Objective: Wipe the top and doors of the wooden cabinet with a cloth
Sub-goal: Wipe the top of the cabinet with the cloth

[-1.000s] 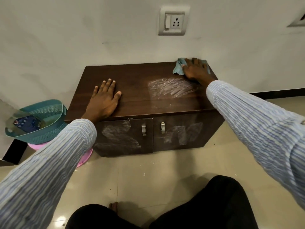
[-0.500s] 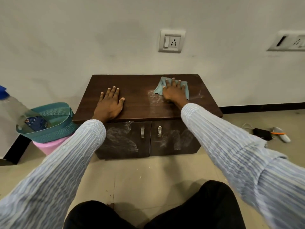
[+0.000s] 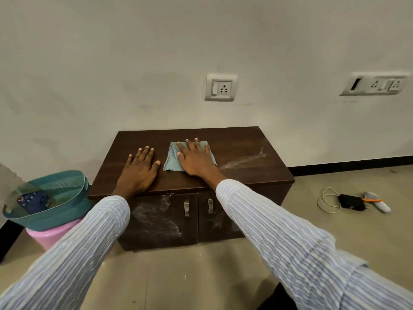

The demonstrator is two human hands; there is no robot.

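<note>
Dark wooden cabinet (image 3: 241, 151) under both hands, white smears beyond the right hand and on both doors below. Teal basket (image 3: 60, 186) well off to the left hand's outer side. Teal cloth (image 3: 173, 161) spread on the cabinet top, pressed under the right hand (image 3: 194, 158), fingers straight. Left hand (image 3: 139, 170) just beside the cloth, flat, fingers spread, holding nothing.

Cabinet (image 3: 241, 151) top: bare wood right of cloth (image 3: 172, 162), w/ smears. Left hand (image 3: 139, 171) lies just beside cloth, blocking leftward path. Wall close behind. Teal basket (image 3: 64, 211) crowds cabinet's left side; doors' front floor free.
</note>
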